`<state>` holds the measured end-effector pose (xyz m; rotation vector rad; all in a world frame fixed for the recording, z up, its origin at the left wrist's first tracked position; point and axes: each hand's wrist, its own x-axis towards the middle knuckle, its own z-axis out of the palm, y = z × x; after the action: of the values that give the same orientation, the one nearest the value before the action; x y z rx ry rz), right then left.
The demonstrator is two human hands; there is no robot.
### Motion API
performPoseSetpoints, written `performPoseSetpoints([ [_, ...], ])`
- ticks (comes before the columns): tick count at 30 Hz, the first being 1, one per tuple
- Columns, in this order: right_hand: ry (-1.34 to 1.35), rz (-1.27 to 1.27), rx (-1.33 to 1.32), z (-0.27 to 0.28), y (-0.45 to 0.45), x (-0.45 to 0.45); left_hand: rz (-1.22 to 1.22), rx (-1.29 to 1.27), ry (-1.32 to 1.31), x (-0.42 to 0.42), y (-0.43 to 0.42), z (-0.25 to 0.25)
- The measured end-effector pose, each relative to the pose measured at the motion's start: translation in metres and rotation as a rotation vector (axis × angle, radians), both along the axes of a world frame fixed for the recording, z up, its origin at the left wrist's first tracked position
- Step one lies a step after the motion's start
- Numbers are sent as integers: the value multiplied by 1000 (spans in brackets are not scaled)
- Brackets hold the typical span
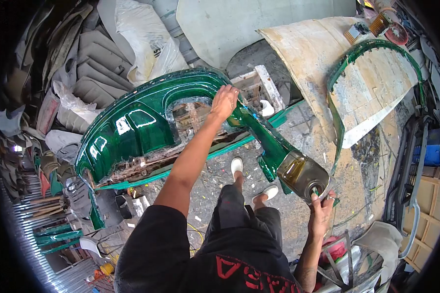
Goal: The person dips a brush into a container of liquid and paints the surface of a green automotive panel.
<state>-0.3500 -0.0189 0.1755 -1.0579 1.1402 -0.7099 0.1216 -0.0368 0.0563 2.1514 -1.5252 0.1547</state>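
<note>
A large glossy green moulded panel point(146, 122) lies across the middle, with a curved arch and a narrow arm running down to the right. My left hand point(225, 102) rests on the panel near the top of its arch, fingers close together and laid over the edge. At lower right my right hand point(321, 207) is closed round the neck of a dirty translucent container point(303, 173) with some yellowish liquid inside. The container lies tilted over the end of the green arm, its neck towards me.
A curved green strip point(335, 107) leans on a pale board point(318, 49) at upper right. Grey panels and plastic sheeting point(142, 39) are piled at upper left. Below right stands a metal frame point(349, 259) with scraps. Debris litters the floor around my feet.
</note>
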Motion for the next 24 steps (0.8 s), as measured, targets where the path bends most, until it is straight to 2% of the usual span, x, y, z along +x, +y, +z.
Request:
performPoseSetpoints([
  [2,5,-77,55,9,-3,21,1,67,-9,15,4,17],
  [8,39,5,31,-4,-17,65,32,-3,34,50,15,56],
  [10,57,12,62,-9,-21,88,79,-183,-54,51,23,67],
  [12,128,80,16,-9,-27,116,82,-245,218,42,34,88],
  [14,109,103,-31,-26,-33,139,127,-259,599,24,47,97],
  [15,79,80,-55,-24,-32,154,48,-304,709,7,53,118],
  [16,41,64,-84,-24,-33,170,38,-300,713,-3,58,120],
  [18,104,124,-115,-46,-40,187,-74,-273,943,-16,66,123],
  [20,39,136,-54,-31,-41,211,-238,-194,842,-29,63,132],
  [22,4,139,-53,-22,-43,231,-278,-59,738,-33,57,132],
  [24,-38,139,-55,-13,-43,249,-249,-44,720,-30,52,108],
])
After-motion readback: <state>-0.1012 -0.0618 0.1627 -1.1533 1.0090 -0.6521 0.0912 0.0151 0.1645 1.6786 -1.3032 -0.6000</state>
